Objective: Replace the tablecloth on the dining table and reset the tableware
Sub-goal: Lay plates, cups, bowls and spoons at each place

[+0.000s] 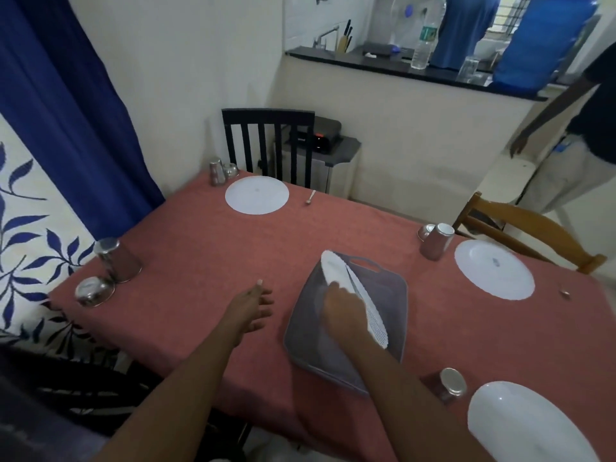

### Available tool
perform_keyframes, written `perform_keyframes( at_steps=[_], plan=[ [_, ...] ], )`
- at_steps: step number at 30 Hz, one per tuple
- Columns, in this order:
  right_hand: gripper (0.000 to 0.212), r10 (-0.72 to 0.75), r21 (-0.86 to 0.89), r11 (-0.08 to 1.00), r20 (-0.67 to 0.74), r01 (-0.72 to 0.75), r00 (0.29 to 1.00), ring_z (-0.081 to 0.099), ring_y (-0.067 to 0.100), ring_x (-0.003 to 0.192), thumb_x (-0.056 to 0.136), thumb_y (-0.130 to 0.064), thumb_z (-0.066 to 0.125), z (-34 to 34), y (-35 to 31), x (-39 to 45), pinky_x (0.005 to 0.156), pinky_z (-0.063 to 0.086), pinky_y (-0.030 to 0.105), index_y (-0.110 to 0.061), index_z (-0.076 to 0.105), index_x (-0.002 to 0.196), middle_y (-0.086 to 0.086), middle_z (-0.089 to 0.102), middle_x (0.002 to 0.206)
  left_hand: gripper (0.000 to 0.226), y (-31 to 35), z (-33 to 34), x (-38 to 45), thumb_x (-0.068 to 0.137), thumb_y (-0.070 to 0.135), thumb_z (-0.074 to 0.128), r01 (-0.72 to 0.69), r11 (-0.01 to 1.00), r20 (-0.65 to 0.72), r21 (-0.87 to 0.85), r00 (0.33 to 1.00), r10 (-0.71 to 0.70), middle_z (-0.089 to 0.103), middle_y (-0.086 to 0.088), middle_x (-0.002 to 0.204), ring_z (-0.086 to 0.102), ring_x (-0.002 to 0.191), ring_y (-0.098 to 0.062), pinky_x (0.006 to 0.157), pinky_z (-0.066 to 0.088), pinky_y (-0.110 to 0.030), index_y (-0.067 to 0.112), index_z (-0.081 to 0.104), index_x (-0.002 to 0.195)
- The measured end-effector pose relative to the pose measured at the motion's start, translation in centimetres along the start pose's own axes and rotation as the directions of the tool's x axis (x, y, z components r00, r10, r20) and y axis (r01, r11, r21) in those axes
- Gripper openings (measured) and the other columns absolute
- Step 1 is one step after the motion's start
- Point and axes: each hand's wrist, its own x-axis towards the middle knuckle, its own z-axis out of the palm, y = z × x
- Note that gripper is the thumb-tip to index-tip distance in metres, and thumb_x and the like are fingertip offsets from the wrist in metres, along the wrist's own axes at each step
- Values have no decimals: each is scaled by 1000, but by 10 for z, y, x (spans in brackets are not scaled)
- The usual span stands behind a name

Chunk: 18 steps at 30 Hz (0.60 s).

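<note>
A salmon-red tablecloth [206, 248] covers the dining table. A grey tray [383, 295] lies near its middle. My right hand [343, 308] grips a white plate [336, 265], tilted on edge over the tray. My left hand [255, 306] hovers open above the cloth, left of the tray, holding nothing. White plates lie at the far side [256, 195], the right side [495, 270] and the near right corner [520, 425]. An upturned steel tumbler [116, 260] and a steel bowl [94, 291] stand at the left edge.
Steel tumblers stand by the far plate [216, 171], the right plate [436, 241] and the near plate [450, 383]. A spoon [310, 197] lies right of the far plate. A black chair [268, 145] and a wooden chair [530, 231] flank the table. A person [583, 128] stands at the right.
</note>
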Motion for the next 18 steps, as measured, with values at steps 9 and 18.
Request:
perform_keyframes(
  at_steps=[9, 18],
  plan=[
    [23, 358, 725, 614, 95, -311, 929, 60, 22, 89, 105, -25, 45, -83, 19, 12, 63, 37, 25, -12, 63, 102, 2, 64, 96, 41, 15, 0, 7, 98, 58, 45, -129, 984, -125, -119, 986, 114, 64, 2, 125, 62, 107, -17, 75, 49, -31, 28, 64, 118],
    [25, 296, 912, 276, 220, -304, 929, 67, 25, 99, 104, -34, 52, -47, -41, 52, 92, 53, 42, -17, 67, 116, 4, 72, 110, 71, 23, -55, 20, 86, 74, 45, -113, 979, -178, -169, 981, 82, 63, -4, 129, 65, 106, -24, 64, 54, -28, 22, 52, 134]
  ],
)
